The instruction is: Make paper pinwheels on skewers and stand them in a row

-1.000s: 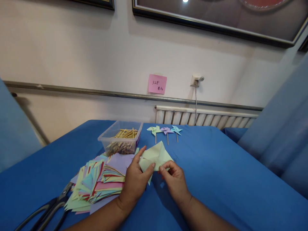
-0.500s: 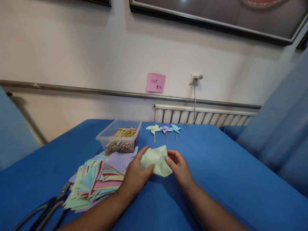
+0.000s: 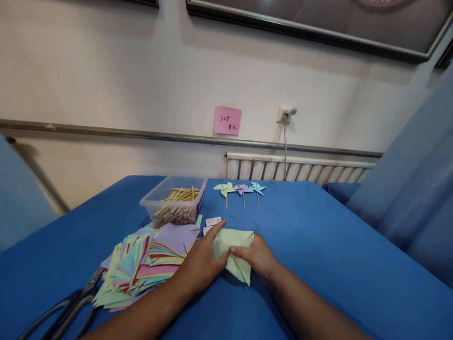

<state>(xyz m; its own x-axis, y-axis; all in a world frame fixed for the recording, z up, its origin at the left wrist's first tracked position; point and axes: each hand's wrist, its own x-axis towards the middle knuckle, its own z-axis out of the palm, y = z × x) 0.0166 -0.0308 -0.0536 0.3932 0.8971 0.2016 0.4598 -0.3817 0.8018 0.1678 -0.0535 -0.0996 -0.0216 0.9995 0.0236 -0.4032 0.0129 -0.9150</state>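
Note:
A pale green paper square [image 3: 236,250], partly folded, lies on the blue cloth in front of me. My left hand [image 3: 203,262] pinches its left edge, thumb on top and forefinger stretched along the upper edge. My right hand [image 3: 258,257] presses and pinches the paper's right side near the middle fold. A point of the paper hangs toward me between the two hands.
A heap of coloured paper squares [image 3: 141,264] lies to the left, with black-handled scissors [image 3: 67,309] at its near edge. Behind it stands a clear plastic tub of wooden sticks [image 3: 175,203]. Three small paper pinwheels [image 3: 242,190] lie farther back. A small white slip [image 3: 212,222] rests beside the tub.
The green paper came down from held in the air to flat on the cloth. Both hands lowered with it and folded it tighter, the right hand moving inward over the paper.

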